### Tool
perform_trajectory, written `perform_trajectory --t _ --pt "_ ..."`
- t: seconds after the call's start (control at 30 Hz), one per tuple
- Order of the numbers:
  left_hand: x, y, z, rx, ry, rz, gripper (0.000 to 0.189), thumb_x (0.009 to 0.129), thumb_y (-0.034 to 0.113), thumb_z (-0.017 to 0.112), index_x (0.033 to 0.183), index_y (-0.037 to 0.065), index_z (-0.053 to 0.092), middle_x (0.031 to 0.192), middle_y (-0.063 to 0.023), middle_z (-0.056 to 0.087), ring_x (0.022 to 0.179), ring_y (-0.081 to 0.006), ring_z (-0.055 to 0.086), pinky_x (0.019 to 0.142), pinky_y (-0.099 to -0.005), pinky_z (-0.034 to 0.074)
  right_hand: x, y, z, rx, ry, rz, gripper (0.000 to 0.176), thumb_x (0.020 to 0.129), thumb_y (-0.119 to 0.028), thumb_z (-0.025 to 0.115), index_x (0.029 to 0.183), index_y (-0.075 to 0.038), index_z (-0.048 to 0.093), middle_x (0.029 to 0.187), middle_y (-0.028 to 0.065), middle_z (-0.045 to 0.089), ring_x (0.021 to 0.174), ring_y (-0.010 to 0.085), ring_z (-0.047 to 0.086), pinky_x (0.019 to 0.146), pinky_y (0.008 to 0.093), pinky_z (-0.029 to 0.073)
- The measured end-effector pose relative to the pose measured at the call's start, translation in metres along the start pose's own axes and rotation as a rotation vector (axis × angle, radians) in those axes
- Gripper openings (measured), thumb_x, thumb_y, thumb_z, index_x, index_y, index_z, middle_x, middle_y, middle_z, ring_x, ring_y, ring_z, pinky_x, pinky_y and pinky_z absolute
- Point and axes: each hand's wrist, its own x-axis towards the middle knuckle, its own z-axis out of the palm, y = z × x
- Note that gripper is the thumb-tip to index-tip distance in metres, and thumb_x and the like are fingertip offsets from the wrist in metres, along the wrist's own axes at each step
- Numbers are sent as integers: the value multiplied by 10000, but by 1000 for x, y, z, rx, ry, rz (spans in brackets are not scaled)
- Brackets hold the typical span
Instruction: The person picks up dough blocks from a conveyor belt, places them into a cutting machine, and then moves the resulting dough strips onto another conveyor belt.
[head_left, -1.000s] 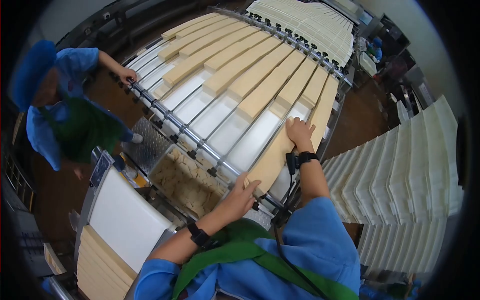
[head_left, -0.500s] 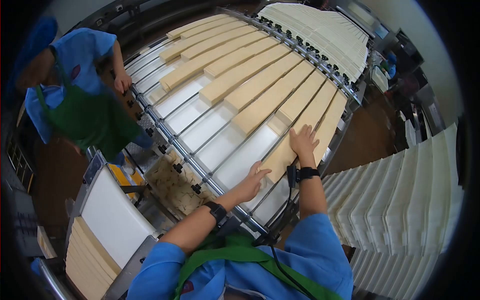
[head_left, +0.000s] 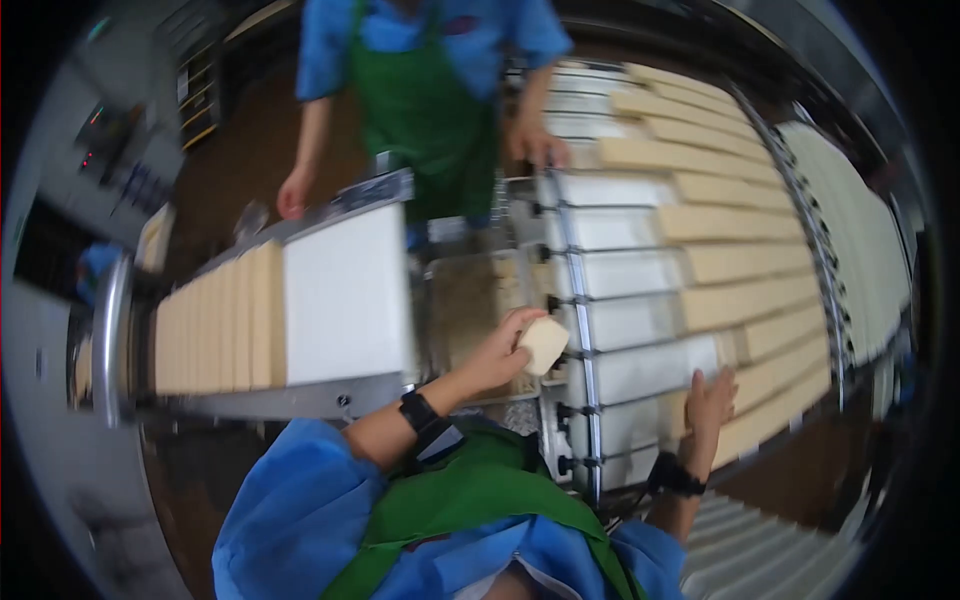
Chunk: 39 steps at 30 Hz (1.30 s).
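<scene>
A small pale dough piece [head_left: 544, 346] is in my left hand [head_left: 508, 350], above the gap between the two conveyors. My right hand [head_left: 710, 402] has its fingers spread at the ends of the long dough slabs [head_left: 765, 385] near the lower side of the conveyor. White belt [head_left: 640, 371] shows between thin metal rods, with several slabs lying lengthwise in the lanes. A metal rail [head_left: 580, 330] with black knobs runs along the near edge of the lanes.
A co-worker in a green apron [head_left: 425, 110] stands across, one hand on the rail. At left, a second conveyor [head_left: 345, 300] carries several upright slabs [head_left: 225, 325]. A bin [head_left: 465, 310] sits between the conveyors. Folded pale sheets [head_left: 765, 545] are at lower right.
The view has turned left. My left hand has left the slab area and now holds a small dough piece. The co-worker and left conveyor appear nearer the centre.
</scene>
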Motion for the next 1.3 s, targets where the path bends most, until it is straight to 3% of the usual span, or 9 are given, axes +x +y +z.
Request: perform_trajectory --t 0.17,0.27,0.37,0.53,0.8,0.87,0.93,1.07,1.3 --pt "-36 -33 -55 228 312 58 655 861 2 525 1432 113 225 1402 -121 286 1082 -210 525 896 -303 453 -21 -54 25 44 13 -339 644 883 -406 537 1392 -72 325 1453 185 286 1360 376 205 1064 541 170" --pt "-66 -39 -77 80 347 -162 679 864 -20 526 1444 96 191 1445 -96 231 1147 -175 484 982 -313 404 -35 -93 34 95 30 -598 556 877 -348 568 1324 -48 425 1358 201 422 1302 390 324 1049 490 250" --pt "-98 -39 -96 129 411 -183 584 879 13 516 1402 79 264 1307 -90 395 1040 -155 538 884 -283 446 -49 -133 43 311 -72 -830 382 847 -224 617 1160 -11 567 1146 200 590 1147 408 490 992 440 348" --pt "-154 -17 -129 95 650 -173 368 881 17 482 1248 38 470 1073 -56 550 924 -123 569 824 -249 456 -103 -210 52 450 -459 -922 348 801 -157 658 1113 -15 600 1079 181 623 1040 301 582 881 351 451" --pt "-261 3 -225 476 1488 127 215 879 56 527 1082 -6 564 1002 -87 593 877 -166 569 794 -259 457 -206 -316 81 386 -926 -1237 243 803 -83 632 1032 -4 634 890 126 670 815 192 642 736 290 487" --pt "-299 -9 -262 786 1686 -160 361 852 174 601 1166 16 520 1146 -170 528 1039 -267 517 872 -339 428 -232 -344 84 369 -998 -1298 201 840 -98 600 1008 4 639 853 137 657 796 183 635 710 290 485" --pt "-322 -20 -289 966 1728 -477 536 813 245 632 1255 14 438 1248 -217 427 1116 -358 437 918 -402 405 -258 -375 80 326 -1148 -1183 202 858 -121 589 1006 8 638 833 140 653 785 184 633 700 289 484" --pt "-330 5 -309 931 1562 -909 802 750 410 669 1358 26 313 1350 -231 310 1188 -431 345 957 -460 386 -285 -430 130 501 -1074 -1417 218 876 -120 579 1037 21 621 841 96 629 738 143 589 682 249 471" --pt "-316 5 -316 1226 1314 -1001 874 735 495 674 1300 -73 324 1206 -240 427 1012 -362 498 862 -398 428 -321 -524 201 281 -659 -1566 390 818 -211 626 1148 -11 566 1133 197 533 1069 339 494 927 400 407"
